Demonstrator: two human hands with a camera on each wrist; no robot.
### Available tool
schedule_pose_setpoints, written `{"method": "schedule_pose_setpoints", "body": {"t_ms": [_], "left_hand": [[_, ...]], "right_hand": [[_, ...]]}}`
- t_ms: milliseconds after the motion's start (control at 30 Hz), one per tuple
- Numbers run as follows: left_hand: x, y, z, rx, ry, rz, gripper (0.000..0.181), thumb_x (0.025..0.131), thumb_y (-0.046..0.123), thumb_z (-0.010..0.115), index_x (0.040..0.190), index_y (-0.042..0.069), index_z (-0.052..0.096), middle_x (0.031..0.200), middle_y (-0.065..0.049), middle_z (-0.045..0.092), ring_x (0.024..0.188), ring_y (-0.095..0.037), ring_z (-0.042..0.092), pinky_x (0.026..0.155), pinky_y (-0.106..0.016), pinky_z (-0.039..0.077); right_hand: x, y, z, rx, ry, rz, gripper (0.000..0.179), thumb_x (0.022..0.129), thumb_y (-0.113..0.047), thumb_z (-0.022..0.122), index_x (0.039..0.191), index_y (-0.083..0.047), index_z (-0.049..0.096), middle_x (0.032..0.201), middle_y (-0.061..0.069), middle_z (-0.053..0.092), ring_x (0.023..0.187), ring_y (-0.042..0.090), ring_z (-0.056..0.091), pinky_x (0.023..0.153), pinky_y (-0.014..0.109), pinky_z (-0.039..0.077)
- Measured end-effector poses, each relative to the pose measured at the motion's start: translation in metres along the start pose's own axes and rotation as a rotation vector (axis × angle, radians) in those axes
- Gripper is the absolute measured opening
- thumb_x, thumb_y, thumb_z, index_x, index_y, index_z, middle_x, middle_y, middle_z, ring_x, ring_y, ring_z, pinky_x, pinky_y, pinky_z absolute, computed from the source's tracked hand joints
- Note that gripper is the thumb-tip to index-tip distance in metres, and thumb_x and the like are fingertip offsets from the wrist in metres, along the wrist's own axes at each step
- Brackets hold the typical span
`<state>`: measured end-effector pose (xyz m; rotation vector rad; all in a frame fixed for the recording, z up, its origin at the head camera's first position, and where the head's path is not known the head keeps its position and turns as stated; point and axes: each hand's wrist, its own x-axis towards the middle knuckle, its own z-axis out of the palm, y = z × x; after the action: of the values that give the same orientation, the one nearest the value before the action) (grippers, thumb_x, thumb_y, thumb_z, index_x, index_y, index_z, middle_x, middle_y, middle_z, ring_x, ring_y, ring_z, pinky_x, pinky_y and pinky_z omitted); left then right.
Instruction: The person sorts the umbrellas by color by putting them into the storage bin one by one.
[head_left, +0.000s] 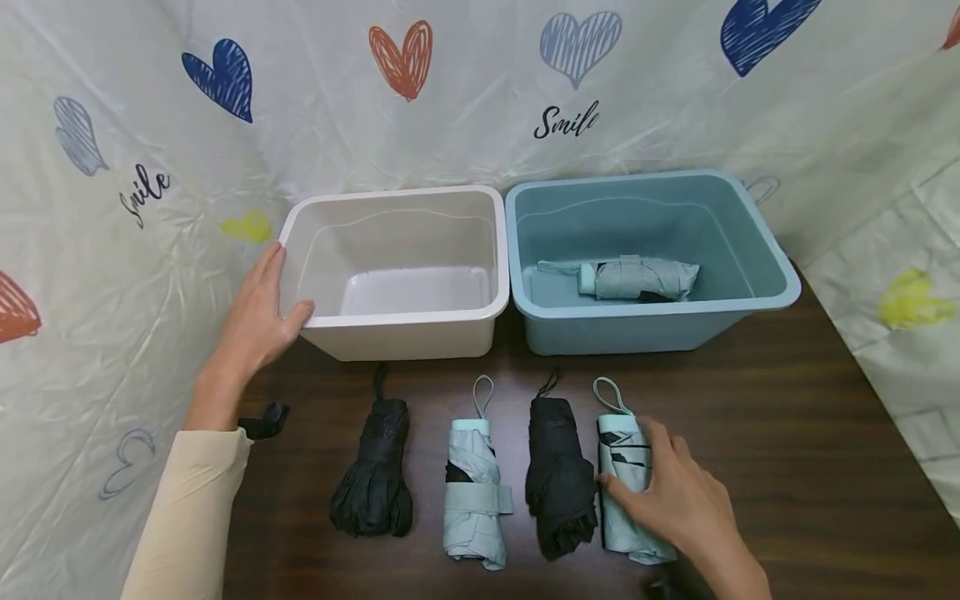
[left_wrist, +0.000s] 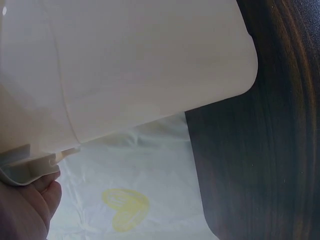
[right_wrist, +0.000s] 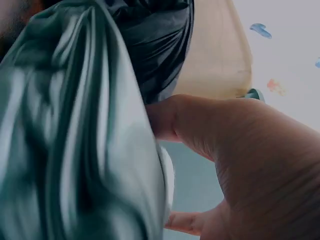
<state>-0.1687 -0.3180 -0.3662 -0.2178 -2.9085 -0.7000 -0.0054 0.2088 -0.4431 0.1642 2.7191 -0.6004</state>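
**Umbrellas in a row, one under the right hand**

Umbrellas, four of them folded, lie side by side on the dark surface in front of two bins. The right hand has its grip closed round the rightmost pale blue umbrella, thumb on the near-left flank and fingers over the top; the right wrist view shows the thumb pressed into the fabric. The left hand holds the near-left corner of the white bin, thumb hooked over the rim.

The black umbrella lies touching the held one, so a lift could drag it or roll it out of line. The wrist loop trails toward the blue bin and might snag on its rim. The fabric looks slick and loosely wrapped, so the grip may slip.

Room is generous to the right, where bare surface runs to the edge. The blue bin already holds one pale blue umbrella across its floor, with free space around it. The bins stand touching, backed by the heart-print sheet.
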Motion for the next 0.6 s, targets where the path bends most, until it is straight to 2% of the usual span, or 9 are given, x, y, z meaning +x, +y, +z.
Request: {"method": "schedule_pose_setpoints", "body": {"t_ms": [133,333,500,600], "left_hand": [[-0.0003,-0.0001,0.0009,0.0,-0.01,-0.011,0.09,0.096,0.032,0.059,0.169,0.001,0.016,0.178,-0.02,0.015,0.161,-0.047,0.022,0.127,-0.07,0.023],[0.0017,0.0,0.0005,-0.006,-0.007,-0.01,0.09,0.097,0.032,0.059,0.169,0.001,0.016,0.178,-0.02,0.015,0.161,-0.047,0.022,0.128,-0.069,0.022],[0.0019,0.0004,0.0003,0.0,-0.011,-0.014,0.09,0.097,0.034,0.059,0.169,0.001,0.015,0.178,-0.02,0.014,0.162,-0.047,0.021,0.128,-0.069,0.022],[0.0016,0.0001,0.0007,0.001,-0.012,-0.014,0.09,0.097,0.033,0.059,0.169,0.0,0.016,0.178,-0.02,0.014,0.162,-0.047,0.021,0.128,-0.069,0.022]], "right_hand": [[-0.0007,-0.0022,0.0045,-0.029,0.032,0.006,0.104,0.085,-0.06,0.076,0.162,-0.008,0.029,0.125,0.032,0.058,0.072,0.025,0.061,0.053,0.038,0.043],[-0.0045,-0.0052,0.0107,-0.055,0.078,0.024,0.108,0.083,-0.071,0.075,0.161,-0.01,0.031,0.119,0.032,0.061,0.07,0.025,0.061,0.049,0.037,0.041],[-0.0049,-0.0052,0.0094,-0.08,0.08,0.033,0.11,0.081,-0.073,0.075,0.162,-0.012,0.032,0.118,0.032,0.064,0.068,0.026,0.062,0.049,0.037,0.04],[-0.004,-0.0029,0.007,-0.069,0.08,0.033,0.108,0.082,-0.071,0.075,0.159,-0.007,0.035,0.118,0.029,0.066,0.071,0.027,0.064,0.051,0.039,0.042]]}}
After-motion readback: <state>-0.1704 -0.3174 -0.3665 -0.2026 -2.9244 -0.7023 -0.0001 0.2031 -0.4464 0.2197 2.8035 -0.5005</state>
